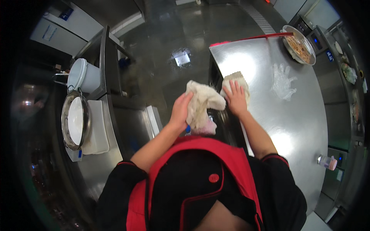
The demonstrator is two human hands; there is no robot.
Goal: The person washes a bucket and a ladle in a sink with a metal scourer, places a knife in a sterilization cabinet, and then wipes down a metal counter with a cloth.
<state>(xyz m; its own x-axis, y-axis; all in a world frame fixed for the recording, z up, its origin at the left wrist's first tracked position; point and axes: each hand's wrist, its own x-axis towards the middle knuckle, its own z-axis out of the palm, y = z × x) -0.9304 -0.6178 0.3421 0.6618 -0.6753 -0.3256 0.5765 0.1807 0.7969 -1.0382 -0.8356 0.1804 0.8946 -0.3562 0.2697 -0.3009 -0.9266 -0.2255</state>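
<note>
My left hand (182,109) grips a crumpled off-white cloth (199,101), held up in front of my apron beside the steel table. A pinkish stain marks the cloth's lower end. My right hand (236,96) lies with fingers spread on a second beige cloth (235,76), at the left edge of the stainless steel table (260,106). That palm presses down from above, and part of this cloth is hidden under it. To the right of this hand, a clear disposable plastic glove (283,82) rests flat on the tabletop.
A bowl of shredded food (299,46) stands at the table's far right corner, near a red stick (254,37). A lidded clear jar (327,162) is at the right edge. On the left counter are a white bucket (92,76), a metal basin (86,115) and a plastic tray (96,127). The floor (156,55) looks wet.
</note>
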